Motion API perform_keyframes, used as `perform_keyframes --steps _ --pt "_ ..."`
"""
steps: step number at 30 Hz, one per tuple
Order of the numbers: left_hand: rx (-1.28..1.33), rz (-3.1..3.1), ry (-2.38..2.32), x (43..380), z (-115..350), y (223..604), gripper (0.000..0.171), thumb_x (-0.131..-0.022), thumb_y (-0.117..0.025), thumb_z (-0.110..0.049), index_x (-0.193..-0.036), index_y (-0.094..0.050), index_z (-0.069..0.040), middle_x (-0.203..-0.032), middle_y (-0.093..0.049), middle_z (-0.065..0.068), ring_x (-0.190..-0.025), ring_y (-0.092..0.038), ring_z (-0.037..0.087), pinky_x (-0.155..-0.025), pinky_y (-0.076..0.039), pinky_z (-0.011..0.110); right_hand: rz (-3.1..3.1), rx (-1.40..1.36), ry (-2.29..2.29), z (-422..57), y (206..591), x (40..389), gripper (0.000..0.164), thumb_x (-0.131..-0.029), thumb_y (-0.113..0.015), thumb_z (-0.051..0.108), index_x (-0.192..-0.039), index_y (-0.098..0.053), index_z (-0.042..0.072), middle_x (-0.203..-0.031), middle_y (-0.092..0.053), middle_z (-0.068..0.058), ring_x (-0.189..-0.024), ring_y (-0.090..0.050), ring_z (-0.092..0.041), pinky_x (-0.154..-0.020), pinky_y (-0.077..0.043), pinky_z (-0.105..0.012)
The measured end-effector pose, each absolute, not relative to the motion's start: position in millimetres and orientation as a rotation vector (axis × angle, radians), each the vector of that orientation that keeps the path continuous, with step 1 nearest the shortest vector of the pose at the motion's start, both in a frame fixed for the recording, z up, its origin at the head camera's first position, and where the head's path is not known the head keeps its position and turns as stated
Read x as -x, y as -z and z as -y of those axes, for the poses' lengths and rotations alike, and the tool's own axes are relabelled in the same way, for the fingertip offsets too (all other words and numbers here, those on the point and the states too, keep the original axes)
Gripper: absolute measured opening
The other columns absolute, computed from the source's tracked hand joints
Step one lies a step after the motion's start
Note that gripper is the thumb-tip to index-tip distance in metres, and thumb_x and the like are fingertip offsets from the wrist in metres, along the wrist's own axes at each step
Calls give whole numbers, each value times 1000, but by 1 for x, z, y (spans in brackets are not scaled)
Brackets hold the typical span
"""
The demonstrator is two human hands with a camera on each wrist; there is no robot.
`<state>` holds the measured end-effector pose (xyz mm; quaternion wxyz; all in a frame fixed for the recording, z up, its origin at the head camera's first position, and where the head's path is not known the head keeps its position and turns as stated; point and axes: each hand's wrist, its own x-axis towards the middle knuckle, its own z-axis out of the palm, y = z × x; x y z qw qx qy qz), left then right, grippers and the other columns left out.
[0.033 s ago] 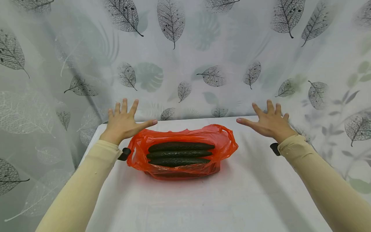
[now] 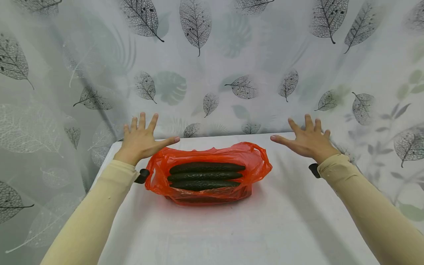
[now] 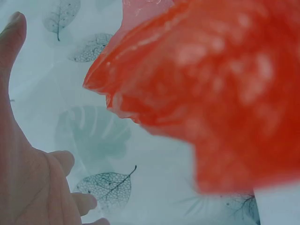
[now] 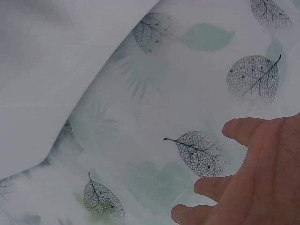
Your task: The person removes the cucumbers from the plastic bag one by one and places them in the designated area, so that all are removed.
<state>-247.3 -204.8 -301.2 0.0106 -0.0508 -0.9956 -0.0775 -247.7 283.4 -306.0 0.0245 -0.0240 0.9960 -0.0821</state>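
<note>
A thin red bag [image 2: 212, 197] sits near the middle of the white table [image 2: 228, 235], and its wide mouth shows three long, bumpy, dark green cucumbers [image 2: 203, 176] lying side by side. The front of the bag covers what is lower down; a dark shape shows through the red, but I cannot tell if it is one more cucumber. From the left wrist, the bag is big and blurry and runs off the edge. Both wrist views cut off part of each hand, and the head view cuts off the cream sleeves [image 2: 87, 213] at the bottom. The left hand [image 2: 137, 143] is spread wide, thumb out toward the bag; its thumb looks close to the bag's back corner, with a gap between hand and bag in the wrist view. The right hand [image 2: 309, 141] is spread wide too, up over the table's far right side, apart from the bag. A leafy cloth [image 2: 212, 70] hangs behind.
</note>
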Motion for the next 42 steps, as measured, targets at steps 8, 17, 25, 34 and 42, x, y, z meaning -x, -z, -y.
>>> perform_keyframes --steps 8,17,25,34,42 --pt "153 3118 221 248 206 301 121 -76 -29 -96 -163 4 -18 -163 11 29 -146 4 56 -110 4 75 -3089 98 279 -279 315 249 114 -83 -39 87 -163 -7 12 -158 14 -38 -139 10 -67 -98 3 -86" --pt "181 3088 234 236 209 300 120 -77 -31 -95 -163 2 -18 -163 9 29 -146 4 57 -111 5 74 -3180 277 323 -252 312 247 109 -84 -46 83 -164 -12 16 -162 -1 -33 -144 1 -60 -105 -1 -81" --pt "208 3137 469 215 216 303 120 -82 -41 -88 -162 8 -13 -164 8 28 -146 -4 57 -114 -6 72 -3228 530 310 -218 300 239 108 -85 -51 80 -161 -24 9 -162 -16 -27 -147 -12 -52 -113 -8 -72" --pt "168 3182 836 194 220 317 127 -80 -47 -87 -160 11 -8 -168 2 15 -149 -16 44 -116 -19 65 -3257 871 498 -177 302 231 84 -91 -70 52 -150 -43 0 -148 -48 -20 -133 -47 -41 -107 -41 -57" --pt "75 3041 1003 185 221 350 112 -89 -56 -72 -162 -1 -6 -163 -23 22 -142 -32 48 -110 -33 65 -3116 857 652 -147 316 225 67 -89 -76 36 -143 -54 1 -130 -65 -14 -114 -64 -33 -93 -53 -50"
